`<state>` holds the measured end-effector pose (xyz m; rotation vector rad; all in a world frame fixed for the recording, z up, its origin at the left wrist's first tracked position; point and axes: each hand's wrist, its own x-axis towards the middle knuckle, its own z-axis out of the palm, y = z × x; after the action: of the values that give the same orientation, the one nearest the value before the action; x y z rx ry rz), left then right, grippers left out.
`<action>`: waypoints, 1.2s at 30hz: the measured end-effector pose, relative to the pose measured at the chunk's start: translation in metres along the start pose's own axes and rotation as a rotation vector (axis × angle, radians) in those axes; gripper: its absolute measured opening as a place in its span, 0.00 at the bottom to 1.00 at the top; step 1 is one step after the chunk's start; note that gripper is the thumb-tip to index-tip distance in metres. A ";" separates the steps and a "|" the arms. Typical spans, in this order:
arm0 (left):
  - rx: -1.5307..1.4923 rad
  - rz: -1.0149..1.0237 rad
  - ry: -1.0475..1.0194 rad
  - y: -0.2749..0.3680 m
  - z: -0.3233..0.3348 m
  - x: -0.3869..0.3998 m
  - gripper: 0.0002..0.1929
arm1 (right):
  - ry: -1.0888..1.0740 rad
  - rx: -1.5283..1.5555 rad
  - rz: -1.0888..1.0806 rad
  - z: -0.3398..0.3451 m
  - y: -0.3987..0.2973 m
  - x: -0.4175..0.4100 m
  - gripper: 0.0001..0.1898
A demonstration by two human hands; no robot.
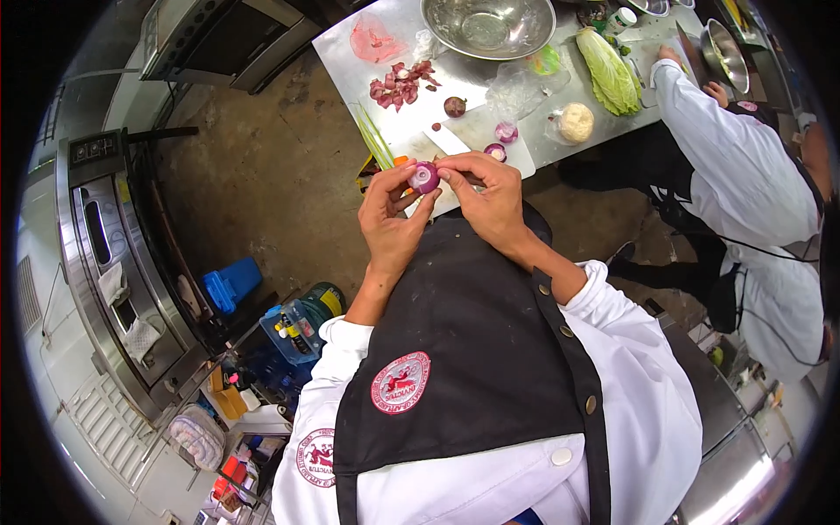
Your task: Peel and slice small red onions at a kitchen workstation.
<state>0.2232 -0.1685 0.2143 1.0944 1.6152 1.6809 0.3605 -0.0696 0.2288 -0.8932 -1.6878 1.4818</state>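
My left hand holds a peeled red onion between thumb and fingers, its round cut end facing up. At the onion's right side, the thumb and forefinger of my right hand pinch its edge. Below lies a white cutting board, partly hidden by my hands. A flat pale strip, apparently a knife blade, rests on it. Two peeled onion pieces lie near the board's right edge. An unpeeled red onion sits farther back, beside a small round dark-red piece.
Onion skins lie at the back left, near a steel bowl. Green stalks reach the table's left edge. To the right are a plastic bag, a pale round vegetable and a napa cabbage. A co-worker's sleeve extends beside a knife.
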 end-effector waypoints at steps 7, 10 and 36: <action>-0.653 -0.525 -0.043 -0.010 -0.028 -0.011 0.26 | -0.118 0.332 0.319 0.008 0.025 0.025 0.04; -0.914 -0.579 -0.034 -0.012 -0.038 -0.019 0.28 | -0.123 0.118 0.341 0.008 0.043 0.057 0.06; 0.345 -0.136 -0.376 -0.126 0.029 0.012 0.25 | 0.152 0.604 0.471 -0.117 0.107 0.032 0.27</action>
<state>0.2245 -0.1283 0.0912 1.3377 1.7154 1.0543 0.4492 0.0280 0.1350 -1.0580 -0.8548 2.0188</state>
